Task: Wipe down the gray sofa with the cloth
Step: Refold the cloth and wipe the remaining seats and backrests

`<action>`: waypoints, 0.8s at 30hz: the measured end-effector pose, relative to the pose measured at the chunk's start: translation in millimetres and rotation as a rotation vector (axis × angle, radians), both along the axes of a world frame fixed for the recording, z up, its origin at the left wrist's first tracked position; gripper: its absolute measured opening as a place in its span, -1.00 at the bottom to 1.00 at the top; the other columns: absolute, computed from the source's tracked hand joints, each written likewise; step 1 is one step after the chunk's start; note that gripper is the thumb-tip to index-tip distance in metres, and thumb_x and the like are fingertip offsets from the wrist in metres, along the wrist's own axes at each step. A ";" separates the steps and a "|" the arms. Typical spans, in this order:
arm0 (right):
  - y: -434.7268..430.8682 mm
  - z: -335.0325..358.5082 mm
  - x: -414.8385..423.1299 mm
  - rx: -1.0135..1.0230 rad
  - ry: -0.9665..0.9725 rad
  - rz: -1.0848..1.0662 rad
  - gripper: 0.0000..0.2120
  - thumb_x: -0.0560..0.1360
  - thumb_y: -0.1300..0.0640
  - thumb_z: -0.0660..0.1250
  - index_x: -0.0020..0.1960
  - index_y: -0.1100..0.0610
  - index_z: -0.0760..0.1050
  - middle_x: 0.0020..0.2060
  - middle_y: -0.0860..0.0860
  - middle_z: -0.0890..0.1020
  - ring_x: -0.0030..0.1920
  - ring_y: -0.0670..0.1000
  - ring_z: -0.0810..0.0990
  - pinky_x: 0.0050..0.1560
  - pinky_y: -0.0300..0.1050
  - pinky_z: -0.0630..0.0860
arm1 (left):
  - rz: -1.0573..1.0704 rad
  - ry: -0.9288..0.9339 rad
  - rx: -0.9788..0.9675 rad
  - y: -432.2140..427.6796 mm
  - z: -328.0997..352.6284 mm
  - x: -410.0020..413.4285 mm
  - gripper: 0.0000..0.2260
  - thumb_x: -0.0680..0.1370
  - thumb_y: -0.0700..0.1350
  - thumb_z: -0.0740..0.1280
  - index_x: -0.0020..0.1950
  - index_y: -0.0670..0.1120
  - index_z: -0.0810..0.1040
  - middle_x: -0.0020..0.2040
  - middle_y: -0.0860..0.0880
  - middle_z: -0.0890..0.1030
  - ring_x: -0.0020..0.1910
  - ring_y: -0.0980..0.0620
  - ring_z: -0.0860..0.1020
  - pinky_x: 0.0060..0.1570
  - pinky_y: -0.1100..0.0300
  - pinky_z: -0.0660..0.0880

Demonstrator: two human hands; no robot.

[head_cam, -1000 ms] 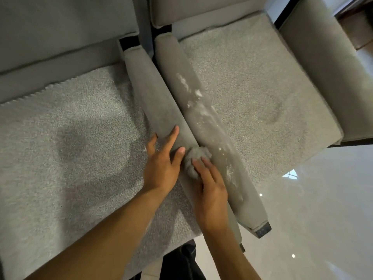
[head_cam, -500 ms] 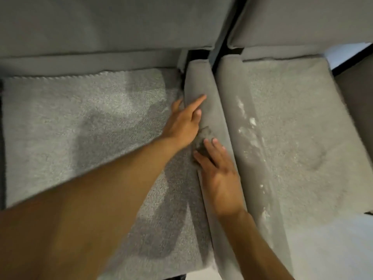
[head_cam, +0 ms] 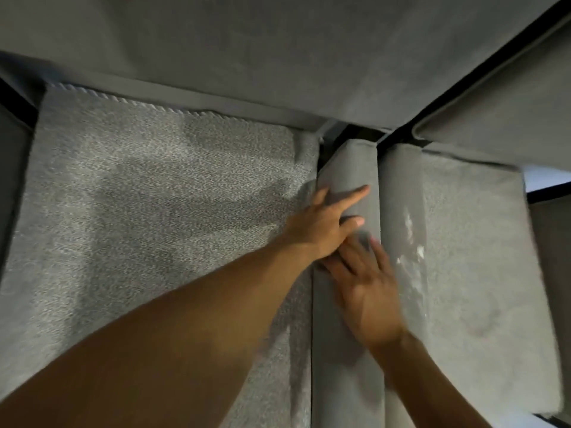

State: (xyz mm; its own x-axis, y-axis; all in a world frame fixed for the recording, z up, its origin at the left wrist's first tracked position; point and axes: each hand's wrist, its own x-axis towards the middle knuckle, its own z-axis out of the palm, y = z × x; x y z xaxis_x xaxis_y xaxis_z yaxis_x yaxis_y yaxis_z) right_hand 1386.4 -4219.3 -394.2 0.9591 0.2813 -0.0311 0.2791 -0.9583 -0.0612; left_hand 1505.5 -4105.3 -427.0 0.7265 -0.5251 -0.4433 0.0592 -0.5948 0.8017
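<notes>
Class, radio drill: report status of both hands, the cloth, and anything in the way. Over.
Left hand flat on armrest, fingers straight. Right hand pressing cloth, mostly hidden beneath. White smears on adjacent armrest unwiped. Nothing in the way.

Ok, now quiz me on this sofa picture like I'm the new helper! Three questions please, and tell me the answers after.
1. True or false: the white marks are on the armrest that the left hand rests on.
2. The left hand's fingers are: A) straight; B) balled in a fist; C) wrapped round a cup.
3. How many armrests lie side by side in the middle?

Key:
1. False. The marks streak the right armrest; the hand is on the left armrest.
2. A.
3. Two.
</notes>
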 end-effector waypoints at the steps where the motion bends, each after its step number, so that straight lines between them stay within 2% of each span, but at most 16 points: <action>1: 2.4 -2.7 10.3 0.008 -0.001 -0.025 -0.61 0.70 0.05 0.05 0.22 0.10 0.64 0.25 0.09 0.62 0.42 0.15 0.47 0.51 0.22 0.24 | -0.010 0.006 -0.001 1.8 -0.4 2.5 -0.52 0.66 0.26 0.18 0.51 0.56 0.06 0.66 -0.08 0.04 0.54 -0.24 0.30 0.46 -0.21 0.32; 4: 3.1 -7.7 -23.3 -0.009 -0.008 0.018 -0.72 0.62 0.12 0.20 0.17 0.08 0.66 0.26 0.08 0.62 0.44 0.15 0.44 0.48 0.23 0.27 | -0.066 0.022 -0.001 7.0 1.1 8.3 -0.51 0.65 0.28 0.20 0.50 0.57 0.06 0.65 -0.04 0.04 0.54 -0.20 0.31 0.43 -0.22 0.34; 7: -5.8 -20.7 -94.5 -0.078 0.061 0.314 -0.81 0.56 0.10 0.30 0.05 -0.01 0.68 0.16 0.02 0.68 0.35 0.14 0.55 0.53 0.22 0.18 | -0.103 0.055 0.010 11.3 3.7 15.2 -0.50 0.65 0.28 0.21 0.50 0.57 0.06 0.65 0.01 0.00 0.54 -0.17 0.32 0.44 -0.20 0.34; 9: -10.8 -27.6 -108.0 -0.211 0.119 0.491 -0.83 0.60 0.06 0.28 -0.01 -0.07 0.66 0.05 -0.05 0.71 0.22 0.08 0.65 0.57 0.24 0.06 | -0.106 0.060 0.020 10.0 7.1 15.0 -0.50 0.65 0.27 0.22 0.51 0.55 0.07 0.66 0.02 -0.01 0.53 -0.18 0.33 0.42 -0.15 0.33; 10: -13.4 -29.6 -97.8 -0.229 0.120 0.512 -0.84 0.60 0.05 0.30 -0.02 -0.07 0.66 0.02 -0.05 0.71 0.18 0.07 0.67 0.57 0.25 0.06 | -0.105 0.051 0.026 9.7 8.4 15.4 -0.50 0.65 0.27 0.22 0.51 0.55 0.07 0.66 0.01 -0.01 0.53 -0.18 0.33 0.41 -0.15 0.33; 12: -19.4 -19.1 -57.9 -0.173 0.066 0.427 -0.83 0.55 0.08 0.35 0.06 -0.02 0.69 0.05 0.00 0.70 0.20 0.09 0.64 0.53 0.26 0.15 | -0.099 0.050 0.019 9.6 7.4 15.9 -0.51 0.65 0.27 0.22 0.50 0.56 0.08 0.66 0.00 0.00 0.54 -0.18 0.32 0.41 -0.18 0.32; 16: -8.0 -4.7 -6.4 -0.051 0.006 0.095 -0.68 0.58 0.15 0.23 0.25 0.07 0.64 0.32 0.06 0.60 0.40 0.10 0.49 0.48 0.23 0.26 | -0.112 0.047 0.018 11.2 4.2 19.1 -0.56 0.67 0.27 0.14 0.48 0.59 0.06 0.63 0.03 0.03 0.51 -0.18 0.35 0.41 -0.22 0.34; 20: -0.1 0.1 -85.1 0.112 -0.039 -0.132 -0.63 0.67 0.18 0.10 0.31 0.04 0.61 0.40 0.09 0.52 0.47 0.16 0.42 0.39 0.19 0.40 | -0.146 0.037 0.065 9.9 7.0 19.7 -0.58 0.68 0.28 0.10 0.47 0.60 0.04 0.64 0.00 0.04 0.53 -0.19 0.32 0.38 -0.20 0.38; 22: 8.0 -1.8 -134.5 0.134 0.038 -0.182 -0.61 0.67 0.08 0.07 0.40 -0.05 0.53 0.46 0.07 0.46 0.52 0.10 0.34 0.39 0.03 0.37 | -0.113 0.010 0.099 7.7 7.3 17.6 -0.58 0.67 0.28 0.12 0.46 0.61 0.05 0.62 -0.03 0.12 0.50 -0.20 0.35 0.36 -0.22 0.40; 23: 21.3 -3.5 -141.3 0.137 0.127 -0.254 -0.58 0.67 -0.05 0.00 0.44 -0.13 0.44 0.49 0.00 0.42 0.54 0.03 0.30 0.39 -0.06 0.33 | -0.089 -0.005 0.113 4.1 7.8 15.2 -0.57 0.66 0.27 0.13 0.45 0.62 0.05 0.60 -0.02 0.15 0.48 -0.20 0.37 0.36 -0.23 0.40; 24: 29.0 4.7 -149.6 0.195 0.189 -0.384 -0.49 0.57 -0.23 -0.09 0.44 -0.25 0.36 0.48 -0.13 0.42 0.52 -0.08 0.32 0.38 -0.14 0.29 | -0.060 -0.014 0.120 1.6 6.8 12.4 -0.57 0.67 0.25 0.13 0.44 0.62 0.05 0.58 -0.02 0.18 0.46 -0.21 0.38 0.36 -0.25 0.40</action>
State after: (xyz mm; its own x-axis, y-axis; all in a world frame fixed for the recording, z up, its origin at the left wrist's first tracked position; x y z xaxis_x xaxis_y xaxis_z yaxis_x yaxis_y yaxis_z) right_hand 1236.9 -4190.3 -389.5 0.9776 -0.0745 -0.1971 -0.1264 -0.9557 -0.2657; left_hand 1517.8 -4103.8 -420.2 0.7021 -0.5116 -0.4953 0.0096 -0.6887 0.7250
